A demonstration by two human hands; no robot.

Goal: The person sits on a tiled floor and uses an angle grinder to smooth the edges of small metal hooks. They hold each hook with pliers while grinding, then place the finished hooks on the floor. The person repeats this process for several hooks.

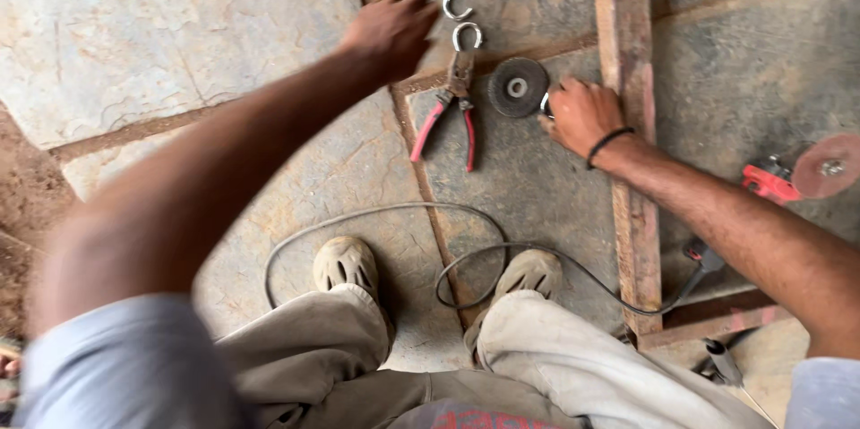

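Stone slabs, grey and rust-stained, make up the floor [179, 35] seen from the head camera, with the person squatting over it, both shoes planted near the lower middle. The left hand [390, 30] reaches out flat toward the upper middle of the floor, fingers loosely spread and palm down, hovering or resting just left of a column of three curved metal hooks [455, 1]; whether it touches them I cannot tell, and it grips nothing visible. Directly below the hooks lie red-handled pliers [451, 111], jaws pointing up toward the lowest hook and handles splayed toward the person. Just right of the pliers sits a dark round grinding disc [517, 87], flat on the floor. The right hand [582, 114], a black band at the wrist, is curled beside the disc's right edge, fingers pinching a small shiny metal piece [545, 104] that touches or nearly touches the disc. A rusty steel bar [627, 35] runs from the top edge down the floor behind this hand. A grey cable [376, 210] loops around the shoes. Near the right edge lies a red angle grinder [797, 174] with a worn reddish disc.
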